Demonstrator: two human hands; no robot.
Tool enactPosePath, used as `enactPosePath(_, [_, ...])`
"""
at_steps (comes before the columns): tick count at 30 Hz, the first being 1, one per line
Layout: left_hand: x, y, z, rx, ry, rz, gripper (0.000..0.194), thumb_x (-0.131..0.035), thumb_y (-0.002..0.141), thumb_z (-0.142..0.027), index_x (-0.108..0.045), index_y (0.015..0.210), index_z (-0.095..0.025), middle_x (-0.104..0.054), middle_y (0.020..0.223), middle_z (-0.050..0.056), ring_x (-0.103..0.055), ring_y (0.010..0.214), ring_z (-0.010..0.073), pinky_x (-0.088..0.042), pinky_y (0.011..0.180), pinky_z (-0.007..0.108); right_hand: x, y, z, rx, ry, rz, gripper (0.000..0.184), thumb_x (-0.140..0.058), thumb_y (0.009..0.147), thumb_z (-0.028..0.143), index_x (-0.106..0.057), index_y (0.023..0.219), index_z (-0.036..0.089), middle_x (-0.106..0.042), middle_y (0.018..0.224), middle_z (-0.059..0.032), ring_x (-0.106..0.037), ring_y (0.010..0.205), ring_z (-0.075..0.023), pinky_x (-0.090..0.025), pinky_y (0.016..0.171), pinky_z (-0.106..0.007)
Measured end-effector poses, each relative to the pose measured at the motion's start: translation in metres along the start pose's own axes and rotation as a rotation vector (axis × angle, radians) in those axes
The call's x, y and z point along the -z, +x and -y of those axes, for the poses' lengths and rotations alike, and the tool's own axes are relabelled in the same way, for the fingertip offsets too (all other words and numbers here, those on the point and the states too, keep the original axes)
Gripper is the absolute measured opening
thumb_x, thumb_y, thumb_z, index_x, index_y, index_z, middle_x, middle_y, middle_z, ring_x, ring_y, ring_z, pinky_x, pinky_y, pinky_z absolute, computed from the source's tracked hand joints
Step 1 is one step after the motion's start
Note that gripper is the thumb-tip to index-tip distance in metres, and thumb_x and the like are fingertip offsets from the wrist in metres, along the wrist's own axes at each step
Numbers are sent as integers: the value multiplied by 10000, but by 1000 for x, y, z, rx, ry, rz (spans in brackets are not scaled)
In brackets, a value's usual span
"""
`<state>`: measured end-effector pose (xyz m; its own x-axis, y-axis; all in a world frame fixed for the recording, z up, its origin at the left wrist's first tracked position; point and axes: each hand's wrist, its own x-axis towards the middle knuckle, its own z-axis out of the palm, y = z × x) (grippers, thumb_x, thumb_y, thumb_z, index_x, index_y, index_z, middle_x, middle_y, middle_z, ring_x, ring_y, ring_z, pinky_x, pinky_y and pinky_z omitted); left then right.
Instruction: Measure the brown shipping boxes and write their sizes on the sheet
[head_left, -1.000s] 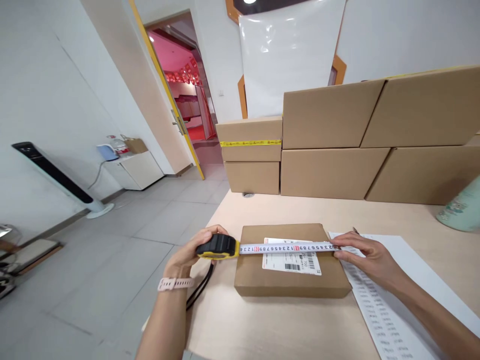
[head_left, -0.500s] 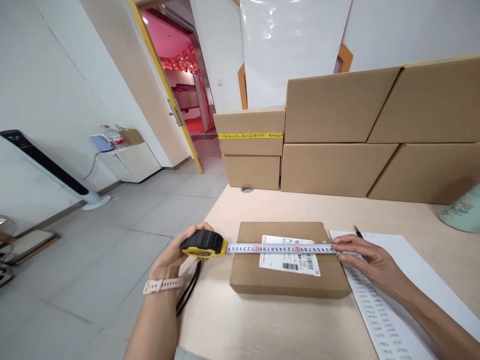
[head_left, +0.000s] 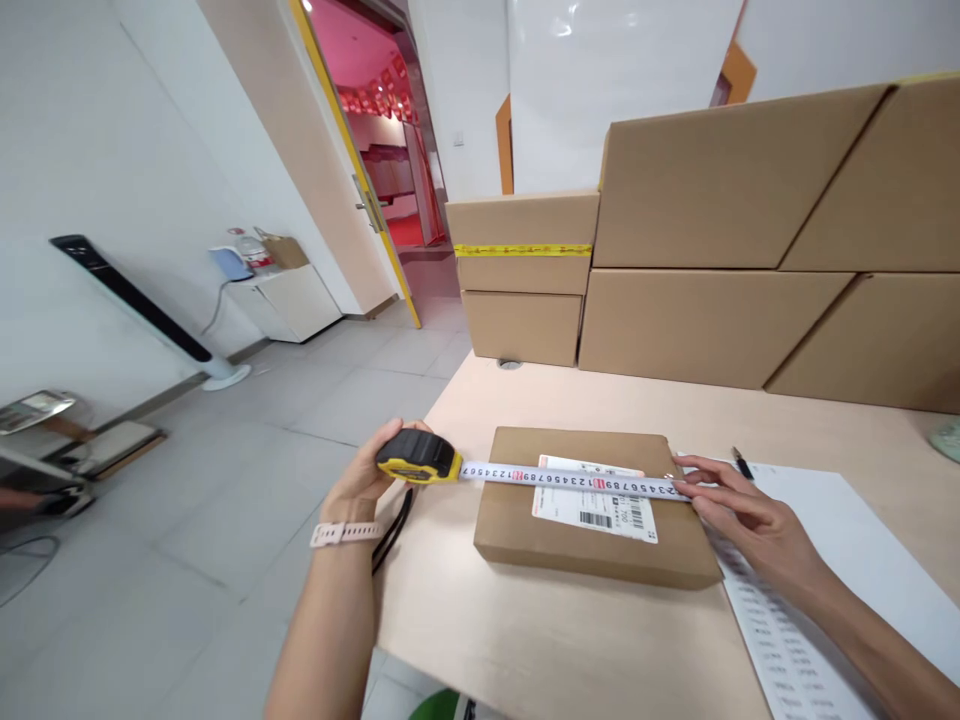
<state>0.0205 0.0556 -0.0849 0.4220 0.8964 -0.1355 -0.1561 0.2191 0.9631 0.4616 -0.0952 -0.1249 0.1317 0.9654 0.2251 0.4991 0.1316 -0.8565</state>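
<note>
My left hand (head_left: 373,466) is closed around the black and yellow case of a tape measure (head_left: 418,455), left of a flat cardboard box (head_left: 510,545). From the case the white blade runs across the top of the box to its right edge. There my right hand (head_left: 750,505) pinches the blade's end between thumb and fingers. A white shipping label (head_left: 559,507) on the box lies partly under the blade. The tape's black strap (head_left: 394,530) hangs below my left wrist.
Printed sheets (head_left: 840,520) lie under my right forearm, with a pen (head_left: 742,463) at their top edge. Stacked cartons (head_left: 705,320) line the back of the table (head_left: 540,640). Left of the table are the floor, a tower fan (head_left: 135,300) and a low white cabinet (head_left: 289,303).
The view has swung left, so everything sits further right in the picture. The blade now slants slightly, its case end further back on the box. Both hands keep their hold on the tape measure.
</note>
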Motion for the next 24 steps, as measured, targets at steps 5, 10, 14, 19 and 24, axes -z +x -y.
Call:
enactPosePath(5, [2, 3, 5, 21, -47, -24, 512, -672, 706, -611, -663, 806, -109, -658, 583, 61, -581, 414, 177, -421, 335, 253, -3, -2, 1, -62, -5, -85, 315, -662, 787, 557, -814, 881, 297, -647, 1276, -70, -656, 1027, -240, -571, 807, -318])
enactPosePath(10, [7, 5, 11, 27, -102, -27, 479, -663, 727, -590, -658, 822, -121, -641, 543, 34, -570, 386, 163, -382, 304, 230, -2, 0, 2, -56, -37, -104, 374, -674, 705, 622, -824, 804, 295, -688, 1216, -77, -680, 1019, -255, -578, 776, -282])
enactPosePath(14, [2, 6, 15, 32, -128, 21, 480, -682, 723, -586, -650, 820, -116, -635, 534, 36, -567, 382, 163, -379, 308, 231, 1, 0, -5, -64, -96, -83, 342, -667, 719, 592, -823, 827, 309, -694, 1222, -63, -666, 1084, -273, -580, 773, -264])
enactPosePath(19, [-7, 7, 19, 28, -154, 78, 483, -682, 738, -585, -642, 856, -118, -651, 575, 42, -579, 399, 155, -382, 326, 220, 0, 0, -1, -79, -87, -101, 314, -688, 679, 579, -820, 756, 305, -705, 1193, -70, -696, 997, -271, -586, 725, -261])
enactPosePath(24, [-4, 9, 22, 41, -161, 91, 496, -679, 739, -596, -641, 852, -114, -672, 587, 62, -608, 428, 174, -397, 335, 223, -1, 0, 5, -101, -59, -121, 297, -707, 642, 570, -819, 724, 307, -710, 1174, -77, -705, 954, -271, -587, 690, -262])
